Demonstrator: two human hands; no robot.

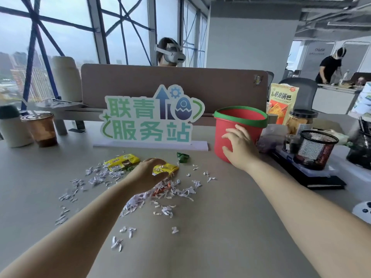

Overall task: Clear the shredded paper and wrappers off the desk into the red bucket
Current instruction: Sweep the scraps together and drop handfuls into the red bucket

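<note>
Near me the desk [210, 237] lies bare, open room between my two forearms. Just ahead, shredded paper [172, 192] scatters left of centre. My left hand [149, 173] reaches into it palm down, fingers curled together over a yellow wrapper [167, 169]; I cannot tell if they grip it. A second yellow wrapper [121, 162] and a green wrapper [182, 157] lie just beyond. To the right my right hand [240, 146], fingers spread apart, presses on the near wall of the red bucket [239, 121], upright beside the sign [150, 119], clutter crowding its right
</note>
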